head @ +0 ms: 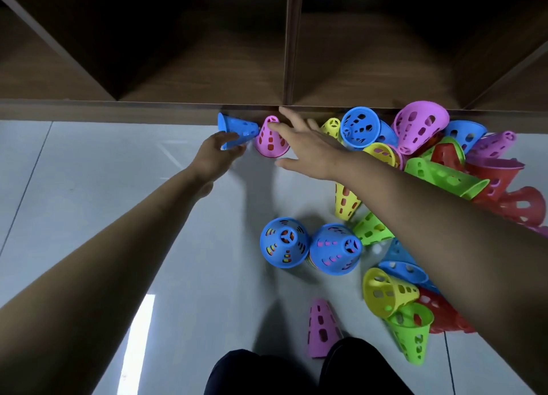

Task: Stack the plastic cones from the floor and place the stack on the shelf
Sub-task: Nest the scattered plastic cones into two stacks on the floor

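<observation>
Left hand [218,153] curls round blue cone [241,129] at eleven o'clock; right hand [310,147], spread and empty, hovers over pink cone [270,141]: best pinch its tip.

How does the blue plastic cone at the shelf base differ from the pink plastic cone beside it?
The blue plastic cone lies on its side, narrow end toward the pink plastic cone, which stands on its wide rim. The left hand grips the blue one; the right hand spreads open over the pink one. Both are perforated and sit against the shelf base.
</observation>
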